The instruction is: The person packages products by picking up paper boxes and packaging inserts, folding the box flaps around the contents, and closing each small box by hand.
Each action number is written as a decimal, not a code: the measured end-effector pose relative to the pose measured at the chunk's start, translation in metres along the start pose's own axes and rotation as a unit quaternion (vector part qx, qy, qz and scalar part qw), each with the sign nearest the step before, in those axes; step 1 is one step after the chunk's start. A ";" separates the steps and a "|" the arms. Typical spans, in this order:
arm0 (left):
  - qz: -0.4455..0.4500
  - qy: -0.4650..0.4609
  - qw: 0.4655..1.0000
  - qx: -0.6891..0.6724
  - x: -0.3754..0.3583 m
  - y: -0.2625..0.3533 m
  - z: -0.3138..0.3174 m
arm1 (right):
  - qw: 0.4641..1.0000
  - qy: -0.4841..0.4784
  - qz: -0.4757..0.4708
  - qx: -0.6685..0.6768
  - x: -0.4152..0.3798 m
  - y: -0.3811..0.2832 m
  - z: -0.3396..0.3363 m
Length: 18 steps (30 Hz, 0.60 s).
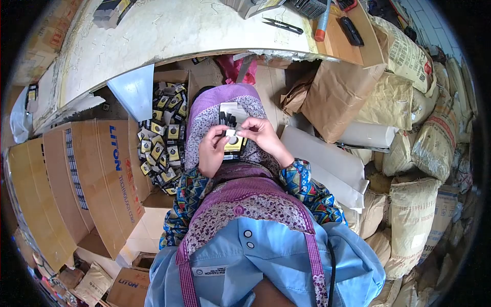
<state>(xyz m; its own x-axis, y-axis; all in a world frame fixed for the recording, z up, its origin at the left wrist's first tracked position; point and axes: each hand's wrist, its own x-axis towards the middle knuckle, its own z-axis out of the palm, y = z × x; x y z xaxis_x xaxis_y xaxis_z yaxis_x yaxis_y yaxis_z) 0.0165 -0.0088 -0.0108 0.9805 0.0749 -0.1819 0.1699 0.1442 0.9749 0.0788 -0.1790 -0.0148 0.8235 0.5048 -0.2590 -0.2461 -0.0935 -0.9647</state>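
Near the frame's centre, we locate the box (233, 148), its long axis running roughly up and down the frame. At its upper end, we see the left hand (210, 150) and right hand (262, 135) pinching from opposite sides, about equally near.

1. A small packing workshop, by its look, crowded like a storeroom.
2. The worn, chipped counter (204, 36) carries black snips (283, 25) and a blue-and-orange hand tool (322, 24).
3. Many small black-and-yellow packages (164, 148) fill an open box (157, 199), near a large carton (97, 153) printed "LITON".
4. Bulky printed sacks (413, 225) pile up at right.
5. The person wears a patterned apron (255, 204).
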 end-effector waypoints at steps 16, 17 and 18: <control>0.133 -0.048 0.898 0.417 -0.001 0.004 0.003 | 0.952 0.136 -0.016 -0.273 -0.003 -0.011 0.020; 0.133 -0.047 0.898 0.417 0.000 0.005 0.004 | 0.993 0.057 0.070 -0.076 -0.001 -0.010 0.019; 0.119 -0.031 0.902 0.415 0.002 0.007 0.006 | 0.994 0.030 0.085 -0.060 -0.002 -0.014 0.020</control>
<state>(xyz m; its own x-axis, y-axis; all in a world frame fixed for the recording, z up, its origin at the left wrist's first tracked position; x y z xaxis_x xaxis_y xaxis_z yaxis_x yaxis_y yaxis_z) 0.0200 -0.0134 -0.0033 0.9983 -0.0523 0.0274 -0.0551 -0.6578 0.7512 0.0699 -0.1615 0.0004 0.8049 0.4222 -0.4171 -0.3240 -0.2761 -0.9048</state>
